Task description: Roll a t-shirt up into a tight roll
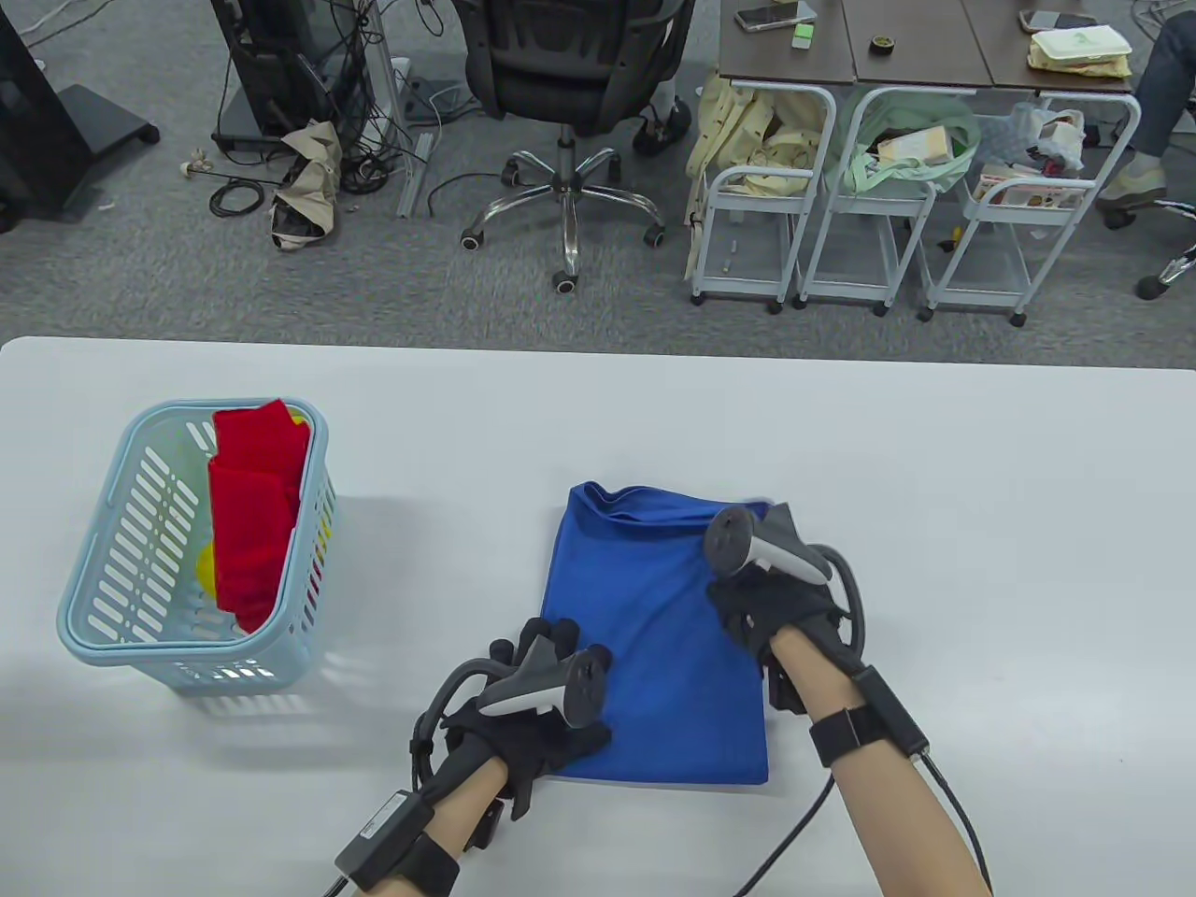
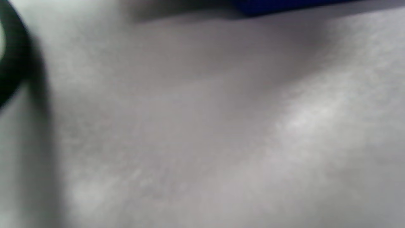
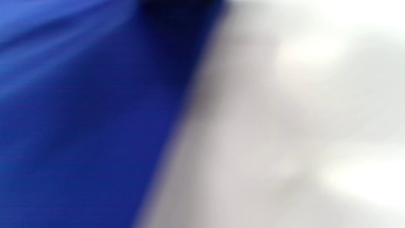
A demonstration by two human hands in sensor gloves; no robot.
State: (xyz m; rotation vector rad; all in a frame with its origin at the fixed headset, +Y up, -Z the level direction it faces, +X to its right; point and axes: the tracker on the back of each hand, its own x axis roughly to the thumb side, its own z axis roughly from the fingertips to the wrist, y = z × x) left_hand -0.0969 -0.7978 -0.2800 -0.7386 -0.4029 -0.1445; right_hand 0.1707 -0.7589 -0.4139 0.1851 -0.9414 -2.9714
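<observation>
A blue t-shirt point(image 1: 654, 645) lies folded into a long rectangle on the white table point(image 1: 934, 514), its collar end at the far side. My left hand point(image 1: 542, 645) rests at the shirt's near-left edge with its fingers stretched out onto the cloth. My right hand point(image 1: 738, 603) lies on the shirt's right side further up; its tracker hides the fingers. The right wrist view is a blur of blue t-shirt point(image 3: 79, 110) beside table point(image 3: 269, 126). The left wrist view shows blurred table and a strip of the blue t-shirt point(image 2: 284, 4) at the top edge.
A light blue basket point(image 1: 93, 533) stands at the table's left, holding red cloth point(image 1: 252, 523) and something yellow point(image 1: 207, 565). Beyond the table's far edge are an office chair point(image 1: 570, 65) and wire carts point(image 1: 841, 196) on the floor.
</observation>
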